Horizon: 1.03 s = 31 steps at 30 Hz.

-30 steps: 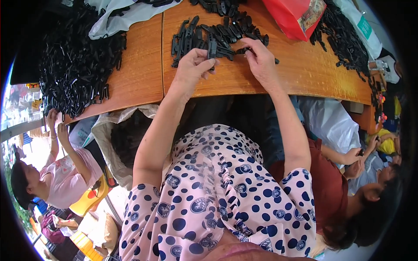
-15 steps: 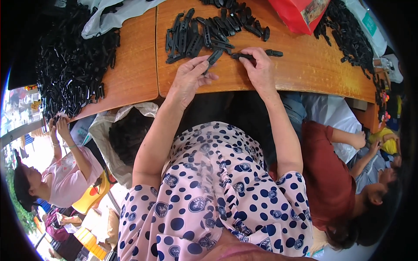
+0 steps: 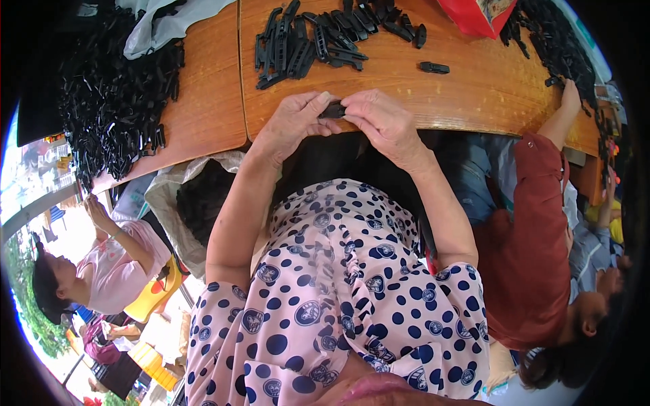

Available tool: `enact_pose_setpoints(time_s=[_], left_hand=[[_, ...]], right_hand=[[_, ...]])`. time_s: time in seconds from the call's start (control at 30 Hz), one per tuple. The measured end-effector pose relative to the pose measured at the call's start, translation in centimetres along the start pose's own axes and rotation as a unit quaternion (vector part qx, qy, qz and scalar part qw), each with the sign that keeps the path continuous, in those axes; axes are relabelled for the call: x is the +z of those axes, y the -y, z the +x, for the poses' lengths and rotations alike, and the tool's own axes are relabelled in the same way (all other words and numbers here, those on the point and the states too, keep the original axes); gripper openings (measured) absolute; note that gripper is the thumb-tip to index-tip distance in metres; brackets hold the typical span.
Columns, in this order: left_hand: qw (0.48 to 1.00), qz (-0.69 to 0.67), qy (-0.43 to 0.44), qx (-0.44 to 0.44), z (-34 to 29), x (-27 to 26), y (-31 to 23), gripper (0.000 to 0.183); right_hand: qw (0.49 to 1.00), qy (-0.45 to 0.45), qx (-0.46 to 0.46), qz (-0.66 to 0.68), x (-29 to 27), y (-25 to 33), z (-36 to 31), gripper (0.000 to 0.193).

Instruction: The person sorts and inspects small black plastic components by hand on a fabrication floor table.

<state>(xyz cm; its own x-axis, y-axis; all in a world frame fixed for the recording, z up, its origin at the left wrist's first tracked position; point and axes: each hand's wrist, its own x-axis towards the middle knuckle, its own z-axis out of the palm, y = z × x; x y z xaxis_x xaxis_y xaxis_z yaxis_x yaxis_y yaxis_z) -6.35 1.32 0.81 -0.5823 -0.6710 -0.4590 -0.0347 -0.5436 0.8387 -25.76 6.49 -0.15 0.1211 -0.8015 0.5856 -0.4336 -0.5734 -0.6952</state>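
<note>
Close to the table's near edge, a small dark plastic piece (image 3: 332,110) spans the gap between my two hands. My left hand (image 3: 295,124) pinches one end with thumb and fingers. The fingertips of my right hand (image 3: 384,125) close on its other end; whether it is one part or two joined parts is partly hidden by the fingers. Past my hands lies a loose heap of long black plastic pieces (image 3: 302,49), some with slots. A single black piece (image 3: 434,68) rests by itself to the right of that heap.
A big pile of small black parts (image 3: 118,101) covers the left table, with white plastic (image 3: 150,34) behind. Black parts (image 3: 562,47) and a red bag (image 3: 477,15) are at far right. A sack (image 3: 166,210) hangs below. Co-workers sit on both sides; one maroon sleeve (image 3: 538,166) reaches forward.
My hands have come together and slightly nearer to me; each held a separate black piece before. On the right, the co-worker in maroon has stretched an arm to the black parts.
</note>
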Motion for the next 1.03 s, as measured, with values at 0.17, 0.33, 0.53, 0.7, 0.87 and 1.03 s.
enact_pose_setpoints(time_s=[0.17,0.33,0.53,0.7,0.87,1.03], left_hand=[[1.000,0.009,-0.004,-0.009,-0.3,0.1,0.2,0.048],[0.976,-0.110,-0.100,0.161,0.3,4.1,2.4,0.035],[0.967,-0.122,-0.132,0.180,-0.1,3.2,2.6,0.029],[0.963,-0.002,-0.155,0.223,-1.2,3.7,1.3,0.023],[0.974,-0.016,-0.120,0.192,-0.4,3.1,0.7,0.020],[0.981,-0.017,-0.087,0.171,0.0,3.6,-0.2,0.023]], right_hand=[[0.998,-0.030,-0.011,-0.051,1.0,0.5,-0.4,0.018],[0.991,-0.128,0.045,-0.017,2.7,1.8,0.3,0.019],[0.979,-0.139,0.147,-0.028,2.6,1.8,0.0,0.029],[0.895,-0.051,0.367,0.247,2.3,1.2,-1.4,0.035],[0.914,-0.104,0.361,0.153,2.8,2.1,-1.3,0.025],[0.893,-0.121,0.390,0.190,2.0,2.4,-1.3,0.025]])
